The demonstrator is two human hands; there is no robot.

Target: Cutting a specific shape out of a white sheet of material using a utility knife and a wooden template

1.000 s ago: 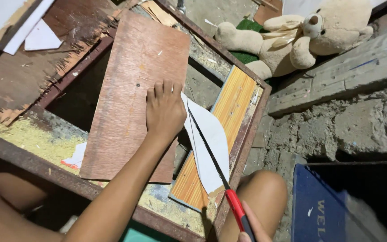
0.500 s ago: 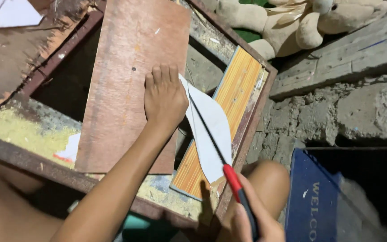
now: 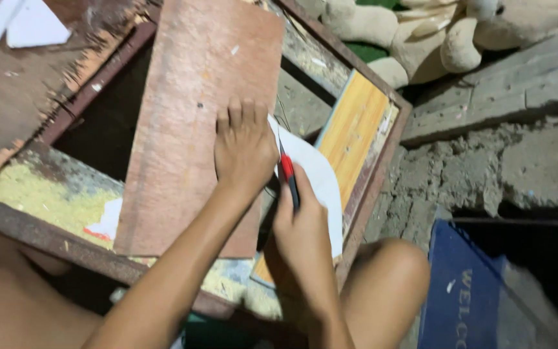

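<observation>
My left hand [image 3: 243, 145] lies flat on a reddish-brown board [image 3: 195, 110], fingers spread, pressing near the board's right edge. A white sheet of paper [image 3: 321, 181] sticks out from under that edge and rests on an orange wood-grain panel [image 3: 353, 126]. My right hand [image 3: 301, 226] grips a red-and-black cutter [image 3: 287, 173], its tip set against the paper right beside the board's edge and my left thumb. The blade itself is too small to make out.
A rusty metal frame [image 3: 382, 161] surrounds the panels, with a dark gap [image 3: 98, 123] to the left of the board. Scraps of white paper [image 3: 24, 26] lie top left. A plush bear [image 3: 434, 32] rests top right by concrete blocks [image 3: 518, 148]. A blue mat [image 3: 466, 291] sits bottom right beside my knee [image 3: 389, 284].
My right hand has moved up from the bottom edge, bringing the cutter to the paper beside my left hand. The left hand stays pressed on the board.
</observation>
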